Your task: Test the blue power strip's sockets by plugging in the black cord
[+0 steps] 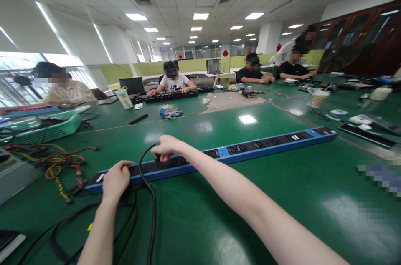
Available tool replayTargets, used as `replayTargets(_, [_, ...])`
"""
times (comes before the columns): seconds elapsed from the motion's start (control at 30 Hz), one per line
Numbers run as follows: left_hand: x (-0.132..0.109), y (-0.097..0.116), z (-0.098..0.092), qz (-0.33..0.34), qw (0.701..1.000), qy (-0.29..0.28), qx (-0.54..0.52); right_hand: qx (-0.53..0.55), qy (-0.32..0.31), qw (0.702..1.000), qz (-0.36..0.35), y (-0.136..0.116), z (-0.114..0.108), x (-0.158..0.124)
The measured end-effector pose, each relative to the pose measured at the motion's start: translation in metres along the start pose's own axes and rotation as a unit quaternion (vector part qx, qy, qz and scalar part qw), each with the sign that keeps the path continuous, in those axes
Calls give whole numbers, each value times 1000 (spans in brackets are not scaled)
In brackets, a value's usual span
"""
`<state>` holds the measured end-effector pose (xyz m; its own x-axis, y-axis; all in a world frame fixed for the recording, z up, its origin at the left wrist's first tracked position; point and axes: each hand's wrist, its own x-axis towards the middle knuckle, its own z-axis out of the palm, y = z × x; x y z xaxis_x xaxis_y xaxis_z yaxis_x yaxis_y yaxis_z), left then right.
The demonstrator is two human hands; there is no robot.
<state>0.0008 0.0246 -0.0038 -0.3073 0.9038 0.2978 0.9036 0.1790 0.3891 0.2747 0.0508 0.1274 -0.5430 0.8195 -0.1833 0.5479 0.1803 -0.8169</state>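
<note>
A long blue and black power strip (250, 148) lies slantwise across the green table, its face with sockets turned up. My left hand (115, 179) grips the strip near its left end, with the fingers bent over it. Further right along the strip, my right hand (167, 148) is closed on the black plug (157, 157) of a cable, at the strip's upper face. The black cable (152, 202) loops up from the table's near edge to that plug. Whether the plug sits in a socket is hidden by the fingers.
Colourful wires (58, 165) and a green basket (46, 131) are at the left. Loose black cables lie by my left forearm. Gloves (170, 112) and a black bar (138, 119) lie beyond the strip. Several people sit around the far side; cups and devices stand at the right.
</note>
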Motion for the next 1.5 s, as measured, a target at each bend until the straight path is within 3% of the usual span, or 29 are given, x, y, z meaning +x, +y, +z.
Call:
replayTargets(0.17, [1,-1,2,-2,1000,1,-1,68,-4,996,61,24,0,-1])
replayTargets(0.5, [-2,0,1,-4,1000,7,0,82,-8,991,104,25,9,21])
replayTargets(0.63, [-3,2,0,-4,1000,6,0,76,5,992,99,26,15,17])
replayTargets(0.9, [-7,8,-2,4,1000,9,1,-47,82,992,81,8,20,-4])
replayTargets(1.17, [-12,15,-5,-1,1000,16,9,-65,57,995,51,11,21,-2])
replayTargets(1.3, [-12,17,-4,-4,1000,16,12,-50,22,995,88,12,19,9])
replayTargets(1.5, [-8,14,0,-8,1000,16,14,-71,66,994,49,22,26,13])
